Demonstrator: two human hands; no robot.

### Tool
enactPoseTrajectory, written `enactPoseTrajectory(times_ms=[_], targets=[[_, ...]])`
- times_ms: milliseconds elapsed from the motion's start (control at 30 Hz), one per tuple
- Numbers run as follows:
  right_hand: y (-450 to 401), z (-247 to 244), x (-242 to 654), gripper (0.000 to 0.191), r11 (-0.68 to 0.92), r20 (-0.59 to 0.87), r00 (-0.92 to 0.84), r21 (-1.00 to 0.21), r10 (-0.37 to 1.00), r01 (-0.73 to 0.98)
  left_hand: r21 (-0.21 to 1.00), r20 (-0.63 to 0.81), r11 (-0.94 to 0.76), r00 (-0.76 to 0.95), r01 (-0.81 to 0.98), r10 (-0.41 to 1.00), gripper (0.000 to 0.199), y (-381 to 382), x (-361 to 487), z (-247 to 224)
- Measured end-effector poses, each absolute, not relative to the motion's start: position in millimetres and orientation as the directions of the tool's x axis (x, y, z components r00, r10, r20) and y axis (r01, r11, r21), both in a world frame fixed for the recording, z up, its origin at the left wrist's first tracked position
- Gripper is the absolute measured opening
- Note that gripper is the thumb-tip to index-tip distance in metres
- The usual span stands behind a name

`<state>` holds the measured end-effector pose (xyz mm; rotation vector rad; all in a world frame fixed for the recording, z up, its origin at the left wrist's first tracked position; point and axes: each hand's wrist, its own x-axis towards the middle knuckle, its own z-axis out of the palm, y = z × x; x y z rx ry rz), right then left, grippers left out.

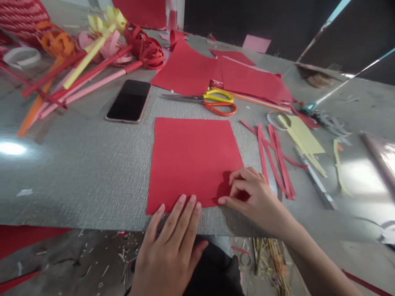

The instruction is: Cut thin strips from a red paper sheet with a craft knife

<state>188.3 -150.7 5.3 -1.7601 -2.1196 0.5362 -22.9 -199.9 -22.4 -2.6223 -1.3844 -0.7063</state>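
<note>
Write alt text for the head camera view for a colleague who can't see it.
Two bare hands work the near edge of a red paper sheet on a grey table: the left hand presses flat on it, the right hand pinches its near right corner. Beyond lie scissors, a phone, red paper strips and rolled paper flowers.

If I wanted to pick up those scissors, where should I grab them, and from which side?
Probably by the handle loops. The scissors lie flat and closed on the table, blades pointing left toward the phone, yellow and orange loops at the right end. Come from above at the right end; the red sheets behind crowd the far side.
</note>
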Motion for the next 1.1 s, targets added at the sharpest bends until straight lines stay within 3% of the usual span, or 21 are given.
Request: enactPoseTrajectory(times_ms=[233, 600, 833, 1100], targets=[[-148.8, 5.5, 187.5, 0.031, 0.2, 0.029, -0.212, -0.483, 0.977, 0.852, 0.096, 0.446, -0.606, 0.51, 0.79, 0.736, 0.036, -194.9, -24.6, -17.7], [-148.4, 8.9, 188.5, 0.034, 0.295, 0.078, -0.287, -0.349, 0.955, 0.889, 0.022, 0.413, -0.561, 0.504, 0.827, 0.759, 0.041, -199.5, -12.8, -16.0], [-162.6, 4.8, 201.3, 0.025, 0.255, 0.167, -0.2, -0.45, 0.965, 0.856, 0.011, 0.479, -0.606, 0.528, 0.795, 0.701, 0.049, -200.9, 1.4, -21.5], [-162.2, -1.2, 200.4, 0.027, 0.251, 0.229, -0.172, -0.384, 0.958, 0.889, -0.008, 0.518, -0.646, 0.556, 0.763, 0.65, 0.047, -197.4, -1.2, -32.8]])
